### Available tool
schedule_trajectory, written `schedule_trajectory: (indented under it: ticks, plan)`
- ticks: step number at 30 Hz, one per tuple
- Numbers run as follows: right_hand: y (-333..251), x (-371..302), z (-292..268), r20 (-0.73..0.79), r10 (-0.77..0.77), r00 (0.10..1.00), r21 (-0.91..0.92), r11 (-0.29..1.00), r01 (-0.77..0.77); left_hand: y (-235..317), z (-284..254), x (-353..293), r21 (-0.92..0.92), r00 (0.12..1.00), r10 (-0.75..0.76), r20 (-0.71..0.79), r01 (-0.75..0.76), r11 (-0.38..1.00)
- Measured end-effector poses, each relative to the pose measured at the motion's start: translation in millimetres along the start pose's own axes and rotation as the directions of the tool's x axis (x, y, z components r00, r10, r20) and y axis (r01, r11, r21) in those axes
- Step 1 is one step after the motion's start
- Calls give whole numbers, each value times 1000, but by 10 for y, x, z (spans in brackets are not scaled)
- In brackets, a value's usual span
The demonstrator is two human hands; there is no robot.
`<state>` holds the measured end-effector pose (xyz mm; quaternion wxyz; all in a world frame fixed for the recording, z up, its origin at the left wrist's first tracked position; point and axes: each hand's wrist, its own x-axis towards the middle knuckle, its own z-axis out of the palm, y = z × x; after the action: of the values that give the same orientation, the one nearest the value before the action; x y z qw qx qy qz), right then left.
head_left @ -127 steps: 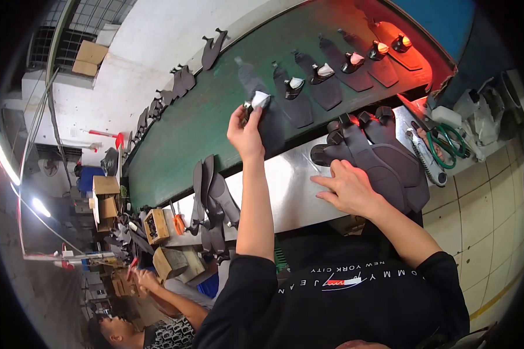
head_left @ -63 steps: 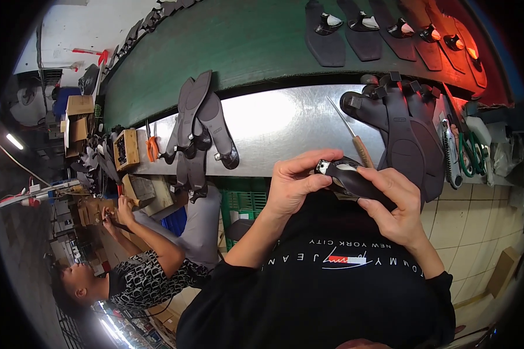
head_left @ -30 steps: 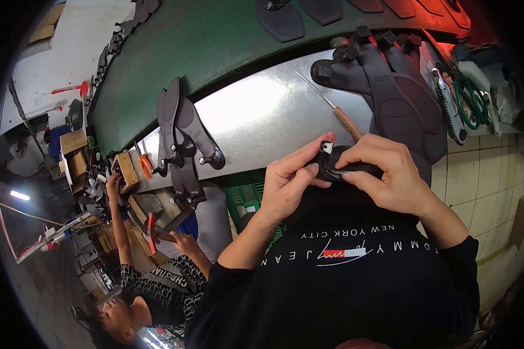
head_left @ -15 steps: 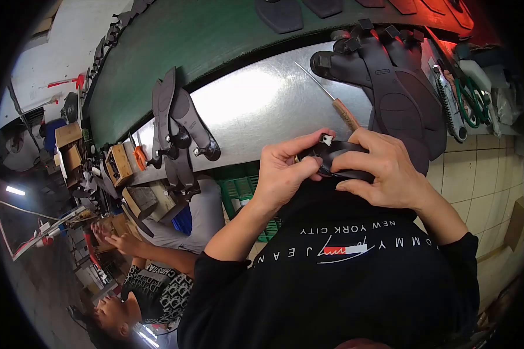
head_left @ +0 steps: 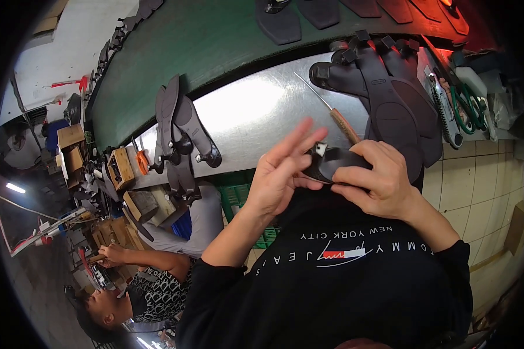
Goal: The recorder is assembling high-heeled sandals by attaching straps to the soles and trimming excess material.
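Note:
In front of my chest, my right hand (head_left: pixel 381 179) grips a black shoe sole (head_left: pixel 339 161), its fingers curled over the near part. A small white patch shows at the sole's far left tip. My left hand (head_left: pixel 275 181) is beside that tip with its fingers stretched apart and blurred; the lower fingers reach to the sole's edge. Just beyond my hands, an awl (head_left: pixel 344 125) with a wooden handle lies on the metal worktop (head_left: pixel 250 93). Dark heeled soles (head_left: pixel 390 104) are stacked to the right of the awl.
Further left on the worktop, more sandal soles (head_left: pixel 183 125) form a pile. Green-handled scissors (head_left: pixel 470 107) and a utility knife (head_left: pixel 446 116) lie at the right. Soles line the green conveyor belt (head_left: pixel 215 43). A co-worker (head_left: pixel 160 285) sits at the left, near a wooden box (head_left: pixel 120 167).
My left fingers have opened and lifted from their pinch at the sole's tip. My right hand keeps its hold. The co-worker's hands have moved lower, and the conveyor soles have shifted slightly.

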<state>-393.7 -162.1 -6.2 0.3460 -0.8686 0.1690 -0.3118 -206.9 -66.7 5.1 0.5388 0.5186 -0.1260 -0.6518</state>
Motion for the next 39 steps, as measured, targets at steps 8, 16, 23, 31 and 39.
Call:
schedule_trajectory:
  ticks: [8, 16, 23, 31, 39]
  plan:
    - [-34, -51, 18, 17, 140, 990, 91, 986, -141, 9, -190, 23, 255, 985, -97, 142, 58, 965]
    - [-27, -78, 97, 32, 150, 988, 147, 977, -153, -44, -126, 33, 210, 988, -143, 50, 130, 969]
    - [-36, -70, 150, -11, 193, 981, 88, 978, -191, -238, -5, -6, 368, 991, 123, -55, -95, 925]
    - [0, -51, 143, 45, 276, 960, 211, 937, -279, -246, -2, 6, 396, 984, 171, -59, -134, 909]
    - [53, 228, -157, 474, 377, 795, 472, 654, -591, -45, 38, -66, 344, 999, 45, 18, -49, 938]
